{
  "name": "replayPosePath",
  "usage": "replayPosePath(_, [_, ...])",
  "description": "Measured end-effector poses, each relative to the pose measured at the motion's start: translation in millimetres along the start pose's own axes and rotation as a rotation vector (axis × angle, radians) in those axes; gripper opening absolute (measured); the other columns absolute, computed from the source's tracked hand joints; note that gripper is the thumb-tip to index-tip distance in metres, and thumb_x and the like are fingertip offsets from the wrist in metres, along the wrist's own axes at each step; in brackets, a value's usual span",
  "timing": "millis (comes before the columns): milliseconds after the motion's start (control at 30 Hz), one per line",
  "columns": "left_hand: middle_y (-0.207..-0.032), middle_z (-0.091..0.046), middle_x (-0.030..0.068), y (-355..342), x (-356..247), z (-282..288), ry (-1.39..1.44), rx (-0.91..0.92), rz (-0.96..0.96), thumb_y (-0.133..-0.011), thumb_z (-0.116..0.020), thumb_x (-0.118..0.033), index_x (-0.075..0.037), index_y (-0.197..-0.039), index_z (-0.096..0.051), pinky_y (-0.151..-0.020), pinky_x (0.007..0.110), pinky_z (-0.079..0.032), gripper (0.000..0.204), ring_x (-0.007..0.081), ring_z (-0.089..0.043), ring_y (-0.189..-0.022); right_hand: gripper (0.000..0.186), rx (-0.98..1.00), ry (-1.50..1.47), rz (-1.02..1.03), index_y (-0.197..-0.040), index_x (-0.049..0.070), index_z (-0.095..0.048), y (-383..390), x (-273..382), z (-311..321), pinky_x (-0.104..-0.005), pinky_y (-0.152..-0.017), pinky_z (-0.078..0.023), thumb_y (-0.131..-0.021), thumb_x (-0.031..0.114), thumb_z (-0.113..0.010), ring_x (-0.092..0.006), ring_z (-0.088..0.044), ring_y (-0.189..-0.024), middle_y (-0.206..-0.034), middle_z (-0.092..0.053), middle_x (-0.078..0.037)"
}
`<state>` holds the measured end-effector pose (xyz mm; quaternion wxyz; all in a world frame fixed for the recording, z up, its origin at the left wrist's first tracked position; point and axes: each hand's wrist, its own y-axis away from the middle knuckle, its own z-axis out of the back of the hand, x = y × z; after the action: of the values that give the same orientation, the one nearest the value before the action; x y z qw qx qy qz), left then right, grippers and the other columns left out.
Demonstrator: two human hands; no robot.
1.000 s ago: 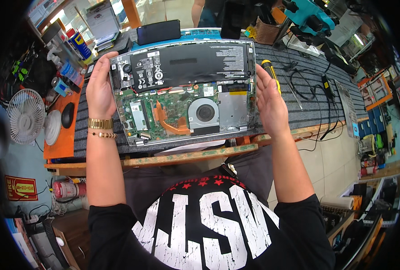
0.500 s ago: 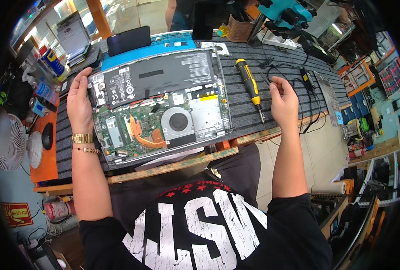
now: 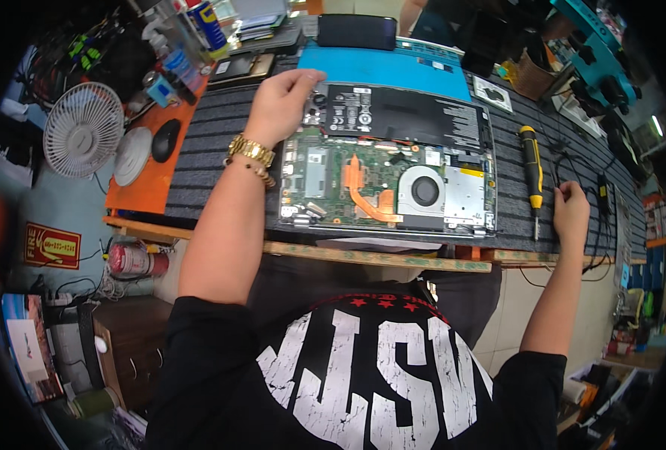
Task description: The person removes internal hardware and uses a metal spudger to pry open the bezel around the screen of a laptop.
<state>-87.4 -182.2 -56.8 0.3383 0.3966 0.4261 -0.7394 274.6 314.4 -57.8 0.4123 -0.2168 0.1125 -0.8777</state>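
Observation:
An opened laptop (image 3: 333, 176) lies on the grey striped mat with its insides bare. Visible in it are a black battery (image 3: 408, 116), a copper heat pipe (image 3: 355, 182) and a round fan (image 3: 424, 190). My left hand (image 3: 279, 105) is closed on its far left corner, fingertips partly hidden. Beyond the right side, my right hand (image 3: 572, 210) pinches a thin dark stick-like tool (image 3: 556, 177), its exact kind unclear. Between that hand and the laptop lies a yellow-and-black screwdriver (image 3: 532, 169), its bit toward me.
Behind the laptop are a blue mat (image 3: 378, 67) and a propped phone (image 3: 357, 32). A small metal bracket (image 3: 492, 94) lies at the back right, and black cables (image 3: 582, 169) run along the right. A white fan (image 3: 83, 129) and black mouse (image 3: 166, 140) are at left.
The view has swung left, so the bench appears further right. My left hand has slid up to the laptop's far corner. The laptop sits straighter; my right hand still pinches the thin tool.

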Motion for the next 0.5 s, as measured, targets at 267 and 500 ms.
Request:
replayPosePath(267, [-0.092, -0.074, -0.0002, 0, 2, 3, -0.284, 0.135, 0.091, -0.119, -0.067, -0.039, -0.001, -0.129, -0.084, -0.077, 0.03, -0.053, 0.043, 0.0084, -0.063, -0.082, 0.017, 0.034, -0.045, 0.065, -0.105, -0.003, -0.075, -9, -7, 4, -0.0465, -0.081, -0.059, -0.103, 0.014, -0.077, -0.0389, -0.075, -0.084, -0.091, -0.077, -0.021])
replayPosePath(500, [-0.12, -0.079, 0.0116, -4, 10, 2, -0.374, 0.155, -0.03, -0.117, -0.069, -0.043, -0.001, -0.131, -0.081, -0.096, 0.037, -0.057, 0.047, 0.021, -0.073, -0.107, 0.022, 0.075, 0.005, 0.072, -0.1, -0.004, -0.074, -26, -23, 4, -0.0482, -0.081, -0.059, -0.1, 0.018, -0.075, -0.0434, -0.076, -0.086, -0.089, -0.076, -0.024])
